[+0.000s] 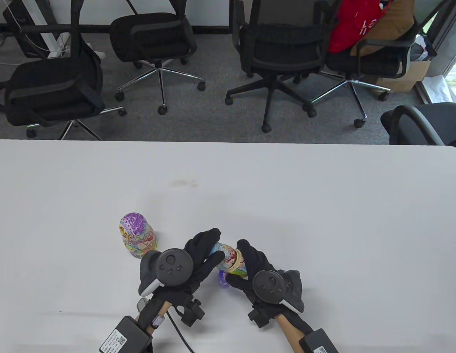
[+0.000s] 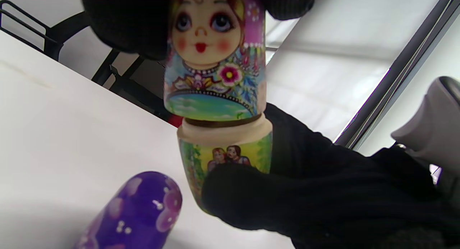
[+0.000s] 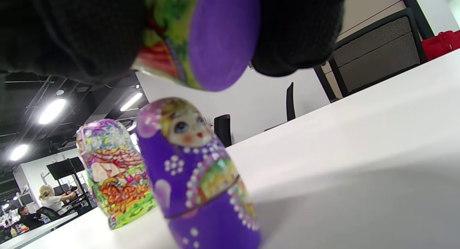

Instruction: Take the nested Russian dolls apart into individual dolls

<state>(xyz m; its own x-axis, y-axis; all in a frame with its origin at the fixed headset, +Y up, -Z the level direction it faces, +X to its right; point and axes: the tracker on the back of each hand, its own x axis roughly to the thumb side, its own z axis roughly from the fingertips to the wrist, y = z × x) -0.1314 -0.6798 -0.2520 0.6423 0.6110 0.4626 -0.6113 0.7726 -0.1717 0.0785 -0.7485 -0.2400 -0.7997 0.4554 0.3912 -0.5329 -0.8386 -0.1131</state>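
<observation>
Both hands hold one doll in the air above the table. My left hand (image 1: 207,253) grips its blue top half (image 2: 215,62), which shows a painted face. My right hand (image 1: 246,268) grips its green bottom half (image 2: 224,159), whose purple base (image 3: 222,37) shows in the right wrist view. The halves are slightly apart, with the bare wooden rim (image 1: 235,261) showing between them. A small purple doll (image 3: 201,177) stands on the table under the hands; it also shows in the table view (image 1: 223,281). The largest doll (image 1: 137,235), purple-topped, stands to the left.
The white table (image 1: 323,206) stretches wide to the back and right. Several black office chairs (image 1: 279,47) stand on the carpet beyond the far edge. Cables and wrist units lie at the front edge (image 1: 124,336).
</observation>
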